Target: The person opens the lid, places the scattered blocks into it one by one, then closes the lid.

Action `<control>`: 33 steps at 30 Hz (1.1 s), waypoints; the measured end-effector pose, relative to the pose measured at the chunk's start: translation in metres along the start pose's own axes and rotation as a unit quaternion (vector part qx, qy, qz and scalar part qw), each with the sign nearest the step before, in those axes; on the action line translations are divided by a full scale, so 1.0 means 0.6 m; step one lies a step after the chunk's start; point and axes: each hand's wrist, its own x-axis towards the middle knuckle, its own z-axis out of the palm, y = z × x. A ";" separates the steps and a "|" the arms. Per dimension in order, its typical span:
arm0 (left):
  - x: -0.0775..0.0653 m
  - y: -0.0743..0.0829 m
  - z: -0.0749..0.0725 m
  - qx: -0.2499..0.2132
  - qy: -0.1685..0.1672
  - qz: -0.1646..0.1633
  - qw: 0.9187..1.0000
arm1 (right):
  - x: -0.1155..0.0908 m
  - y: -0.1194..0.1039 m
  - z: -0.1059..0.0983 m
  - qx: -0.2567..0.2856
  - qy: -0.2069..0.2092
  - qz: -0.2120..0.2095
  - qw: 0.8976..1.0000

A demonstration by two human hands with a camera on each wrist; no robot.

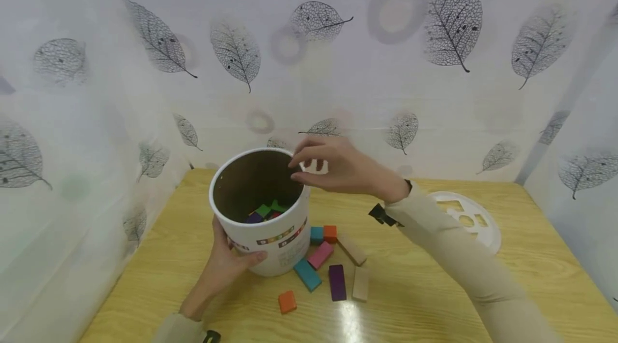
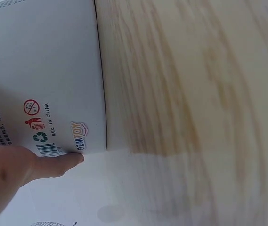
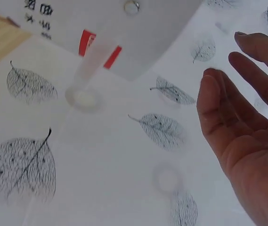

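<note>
Working at a wood-grain worktop (image 1: 410, 300). Holding a white, open-topped bucket (image 1: 289, 246) on it, well left of a cut-out disc (image 1: 489, 231). Clasping the bucket's lower side in the left hand (image 1: 224, 268); poising the right hand (image 1: 345, 166) at its rim, with thumb and fingers apart. Facing loose blocks (image 1: 337, 282) beside the bucket, coloured pieces (image 1: 263, 211) inside.

The left hand (image 1: 226, 261) is in a gripping pose, thumb (image 1: 251, 260) spread forward, its other fingers mostly hidden; the left sleeve (image 1: 178, 329) lies behind and below them. The right hand (image 1: 338, 166) is raised higher, its fingers (image 1: 309, 154) loosely bent, with the right thumb (image 1: 311, 180) just below them across a gap. Behind those fingers, the right forearm (image 1: 463, 252) slants downward.
</note>
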 end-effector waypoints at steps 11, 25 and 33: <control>0.001 0.005 0.002 -0.007 -0.003 -0.005 1.000 | -0.145 0.050 0.005 -0.024 -0.050 0.074 0.996; 0.002 -0.001 0.000 0.004 -0.004 -0.005 1.000 | -0.223 0.077 0.141 -0.001 -0.202 0.214 0.956; 0.001 -0.001 0.002 0.002 -0.002 -0.010 1.000 | -0.225 0.076 0.150 -0.004 -0.213 0.270 0.939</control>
